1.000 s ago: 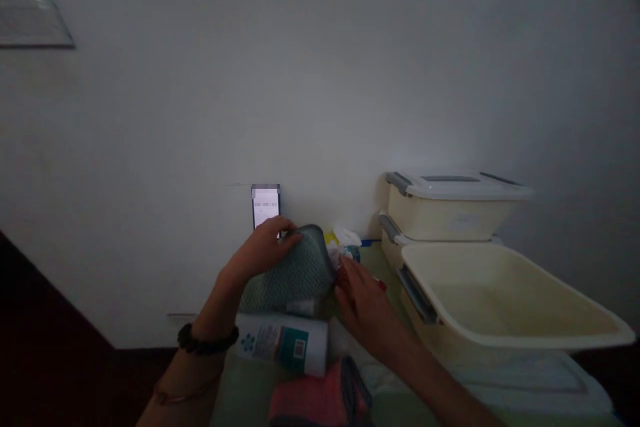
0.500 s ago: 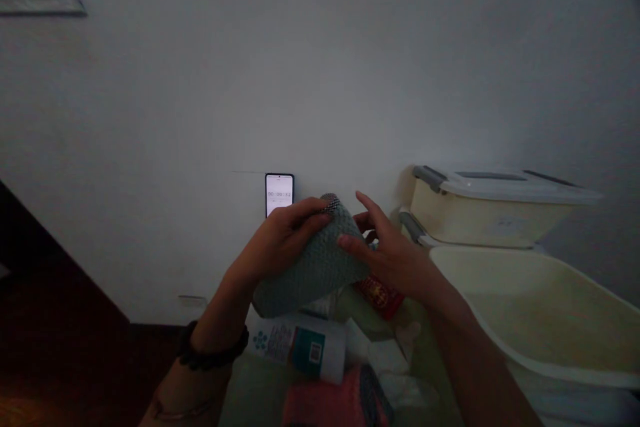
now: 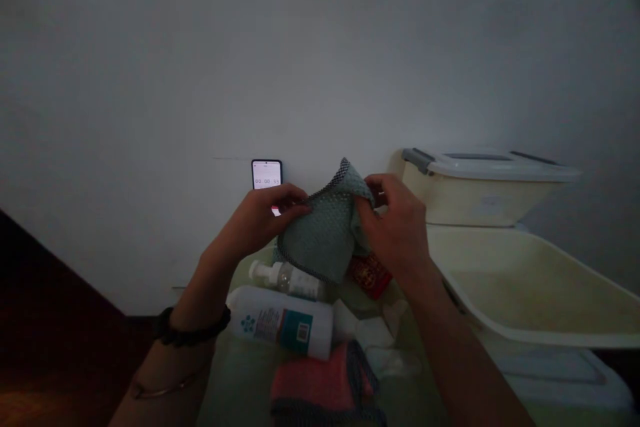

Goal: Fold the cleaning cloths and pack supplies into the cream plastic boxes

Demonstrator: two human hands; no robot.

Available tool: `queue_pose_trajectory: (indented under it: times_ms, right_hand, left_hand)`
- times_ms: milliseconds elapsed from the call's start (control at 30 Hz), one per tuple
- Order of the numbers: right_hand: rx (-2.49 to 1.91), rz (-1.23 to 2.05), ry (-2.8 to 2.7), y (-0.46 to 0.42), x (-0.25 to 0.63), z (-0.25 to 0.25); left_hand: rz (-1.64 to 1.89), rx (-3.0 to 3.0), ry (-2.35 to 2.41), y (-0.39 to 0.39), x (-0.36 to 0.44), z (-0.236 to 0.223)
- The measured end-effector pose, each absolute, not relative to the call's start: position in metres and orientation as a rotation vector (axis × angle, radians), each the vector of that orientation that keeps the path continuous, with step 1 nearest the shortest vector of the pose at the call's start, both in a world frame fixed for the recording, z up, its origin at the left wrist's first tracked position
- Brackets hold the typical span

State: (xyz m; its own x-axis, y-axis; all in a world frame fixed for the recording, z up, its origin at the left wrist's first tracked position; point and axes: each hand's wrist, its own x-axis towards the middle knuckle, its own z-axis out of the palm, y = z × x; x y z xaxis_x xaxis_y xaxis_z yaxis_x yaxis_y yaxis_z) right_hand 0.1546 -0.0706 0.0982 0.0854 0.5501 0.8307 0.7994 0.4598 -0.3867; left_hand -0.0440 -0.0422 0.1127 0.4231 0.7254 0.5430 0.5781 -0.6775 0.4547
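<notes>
A grey-green textured cloth (image 3: 323,227) with a dark checked edge hangs between my two hands, lifted above the things on the green surface. My left hand (image 3: 265,213) pinches its left edge between thumb and fingers. On the other side my right hand (image 3: 397,223) grips the cloth's right part, where it folds over. Below the cloth lie a clear pump bottle (image 3: 287,278) and a larger white bottle (image 3: 280,320) with a teal label, both on their sides. Under my right hand is a red packet (image 3: 371,275) with gold print, partly covered.
A folded pink cloth (image 3: 310,380) lies nearest me, beside white paper pieces (image 3: 373,332). A phone (image 3: 267,173) showing a timer leans on the wall. At right stand an open cream bin (image 3: 545,327) and a lidded box (image 3: 465,200).
My right hand has come up from near the red packet and taken hold of the cloth. The cloth has been raised and opened out, uncovering the pump bottle. The view has shifted.
</notes>
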Motion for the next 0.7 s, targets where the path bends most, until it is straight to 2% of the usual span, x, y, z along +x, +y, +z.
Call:
queue_pose_trajectory:
  times_ms: [200,300,433,533,700]
  right_hand:
    - [-1.287,-0.237,-1.674,-0.075,0.156,0.1]
    - [-1.427,-0.155,-1.863,-0.086,0.158,0.105]
    - [-1.606,0.195,-2.381,-0.094,0.162,0.104]
    - [-1.578,0.355,-2.597,-0.09,0.161,0.096]
    - [-1.568,0.339,-2.577,-0.077,0.159,0.082]
  left_hand:
    - [1.202,2.474,1.355,-0.028,-0.044,0.102]
    - [0.973,2.521,1.43,-0.021,-0.047,0.095]
    - [0.545,2.544,1.221,-0.021,-0.048,0.09]
    - [0.444,2.528,1.161,-0.022,-0.049,0.088]
    - [0.438,2.546,1.348,-0.01,-0.055,0.08]
